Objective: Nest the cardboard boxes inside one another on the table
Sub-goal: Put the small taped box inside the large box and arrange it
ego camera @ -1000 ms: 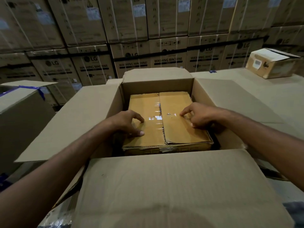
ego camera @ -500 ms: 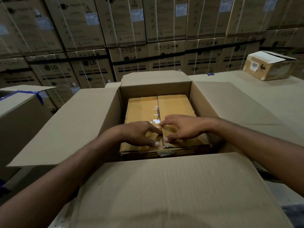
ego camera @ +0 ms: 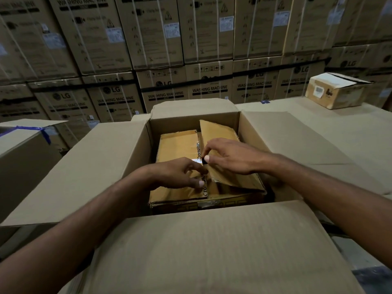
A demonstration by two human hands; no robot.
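Observation:
A large grey-brown cardboard box stands open in front of me, its four flaps spread outward. Inside it sits a smaller yellow-brown box with tape along its middle seam. My right hand pinches the inner edge of that box's right flap, which is lifted and tilted up. My left hand has its fingers curled at the seam on the edge of the left flap, which lies nearly flat.
A small half-open box with a white label sits at the far right on the cardboard-covered table. Another open box with blue tape stands at the left. Stacked washing machine cartons wall the back.
Both hands moved from the flaps' outer parts to the middle seam. The right flap of the inner box has been lifted up; earlier both flaps lay flat.

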